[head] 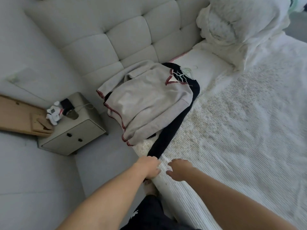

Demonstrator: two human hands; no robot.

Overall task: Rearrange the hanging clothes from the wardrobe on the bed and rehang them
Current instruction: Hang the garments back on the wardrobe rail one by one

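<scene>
A grey sweatshirt (146, 100) with red stitched edges lies on the bed (240, 130) near its left side. Under it lies a black long-sleeved garment (171, 128), one sleeve stretched toward me. Pale green hangers (184, 73) stick out at the collars. My left hand (150, 167) grips the end of the black sleeve at the mattress edge. My right hand (178, 169) hovers just beside it over the white cover, fingers spread and holding nothing.
A tufted headboard (126, 35) stands behind the clothes. White pillows (239, 25) are piled at the back right. A grey nightstand (73, 130) with a toy, a cup and a cable stands left of the bed, with a wooden board (20, 117) beside it.
</scene>
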